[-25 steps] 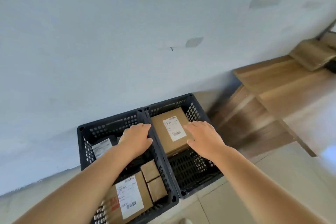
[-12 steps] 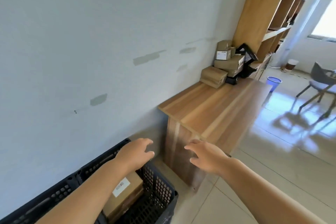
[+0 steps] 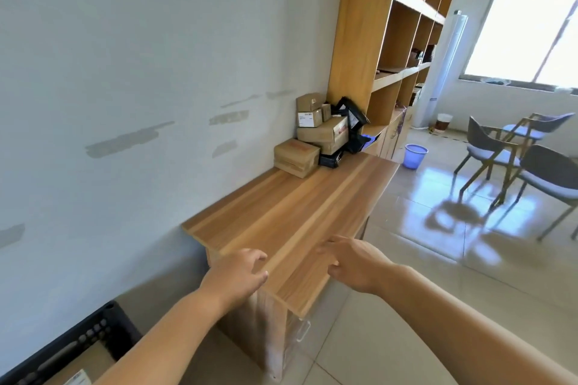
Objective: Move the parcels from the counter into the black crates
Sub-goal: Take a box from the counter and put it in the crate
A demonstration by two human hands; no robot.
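Observation:
Several brown cardboard parcels point(image 3: 322, 134) are stacked at the far end of the wooden counter point(image 3: 291, 212), against the wall and the shelf unit. A low parcel pair point(image 3: 295, 157) sits nearest to me. My left hand point(image 3: 234, 275) and my right hand point(image 3: 353, 262) hover empty over the counter's near end, fingers apart, far from the parcels. A corner of a black crate point(image 3: 78, 341) shows at the bottom left on the floor, with a parcel point(image 3: 84, 366) inside it.
A tall wooden shelf unit point(image 3: 391, 25) stands behind the parcels. Black packages point(image 3: 352, 122) lie beside the stack. On the tiled floor to the right are a blue bucket point(image 3: 414, 156) and grey chairs point(image 3: 513, 150). The wall runs along the left.
The view has swung up and right from the crates to the counter. Both hands have lifted out of the crates and now hover over the counter's near end, empty.

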